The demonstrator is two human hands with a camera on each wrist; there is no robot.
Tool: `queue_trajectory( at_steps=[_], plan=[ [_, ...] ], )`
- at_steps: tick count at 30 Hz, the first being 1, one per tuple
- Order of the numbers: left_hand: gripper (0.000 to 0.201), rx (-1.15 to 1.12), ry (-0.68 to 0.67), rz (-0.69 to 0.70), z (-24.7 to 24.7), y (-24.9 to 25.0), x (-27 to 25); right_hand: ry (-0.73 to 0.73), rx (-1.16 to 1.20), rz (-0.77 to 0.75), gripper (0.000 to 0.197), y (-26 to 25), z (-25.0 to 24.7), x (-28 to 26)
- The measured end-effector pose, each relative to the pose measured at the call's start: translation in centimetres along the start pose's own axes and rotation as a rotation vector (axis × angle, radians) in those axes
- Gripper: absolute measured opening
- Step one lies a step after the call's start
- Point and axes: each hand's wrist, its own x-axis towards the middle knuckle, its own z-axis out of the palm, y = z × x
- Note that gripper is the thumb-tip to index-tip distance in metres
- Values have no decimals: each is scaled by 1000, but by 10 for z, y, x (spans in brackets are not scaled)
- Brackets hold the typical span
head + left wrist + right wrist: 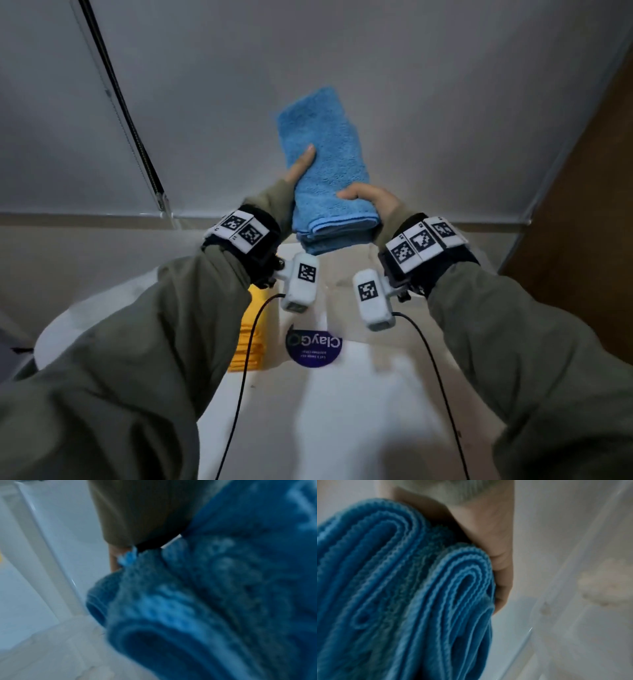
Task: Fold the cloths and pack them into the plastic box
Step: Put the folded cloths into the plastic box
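Observation:
A folded blue cloth (325,164) is held up in the air between both hands, its layered hem edges toward me. My left hand (301,166) grips its left side, thumb on top and fingers hidden beneath. My right hand (368,198) grips the near right corner, its fingers curled round the edge. The stacked folds of the blue cloth (402,588) fill the right wrist view beside the fingers (500,563). The left wrist view is blurred, with the blue cloth (205,601) close up. Below the hands stands the clear plastic box (346,274), with a folded yellow cloth (250,339) at its left.
A round purple sticker (313,347) sits on the box front. Behind is a grey wall with a dark cable (120,99) running down it, and a brown panel (589,219) at the right. Camera cables hang from both wrists.

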Motion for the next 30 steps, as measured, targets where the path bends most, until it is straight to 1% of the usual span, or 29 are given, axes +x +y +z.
queue_trajectory(
  at_steps=[2,4,6,8,10,11,12,13,14,15,16,17,18,19,20,21,22,23,24,25,27,28,29,30],
  plan=[
    [47,56,24,-17,8,-7,20,-11,-34,49,24,-7,-24,0],
    [49,137,42,-47,18,-17,34,-39,-29,101,35,-11,-44,1],
    [65,151,80,-60,22,-28,48,-30,35,107,42,-16,-59,2],
    [82,197,92,-108,16,-45,68,-35,124,99,43,-17,-75,10],
    [90,255,101,-161,13,-59,80,-28,109,127,45,-17,-89,22],
    [86,285,125,-176,15,-61,82,-29,63,174,48,-15,-98,30],
    [77,352,167,-186,16,-62,84,-28,17,237,45,-12,-106,38],
    [65,454,196,-197,17,-64,86,-39,-8,290,33,-8,-111,44],
    [58,580,216,-219,12,-67,92,-59,-36,339,22,-3,-115,51],
    [58,696,211,-246,8,-68,96,-58,-93,380,19,3,-120,59],
    [61,800,193,-277,5,-68,97,-33,-154,404,23,12,-127,66],
    [68,908,184,-307,0,-68,100,-19,-191,413,38,21,-132,72],
    [78,1039,190,-340,-7,-67,103,-25,-182,427,58,32,-138,78],
    [84,1191,224,-385,-13,-64,104,-49,-175,451,75,42,-144,84],
    [83,1339,274,-423,-19,-62,104,-85,-162,479,83,52,-148,88],
    [76,1450,302,-447,-25,-62,107,-110,-161,508,86,61,-155,93],
    [68,1506,286,-471,-32,-62,108,-119,-157,540,87,68,-161,97],
    [64,1536,243,-499,-36,-62,109,-129,-155,588,86,74,-165,100],
    [65,1568,190,-565,-39,-65,111,-118,-179,627,83,79,-168,102],
    [69,1605,132,-626,-42,-67,113,-113,-203,667,73,82,-167,104],
    [73,1668,24,-700,-44,-73,116,-61,-262,716,34,90,-167,108],
    [73,1702,-19,-718,-44,-77,116,-12,-280,730,27,98,-168,110],
    [72,1703,-26,-734,-43,-78,117,24,-285,746,32,108,-170,113],
    [70,1695,-18,-764,-43,-78,119,59,-288,761,44,118,-170,114]
  ],
)
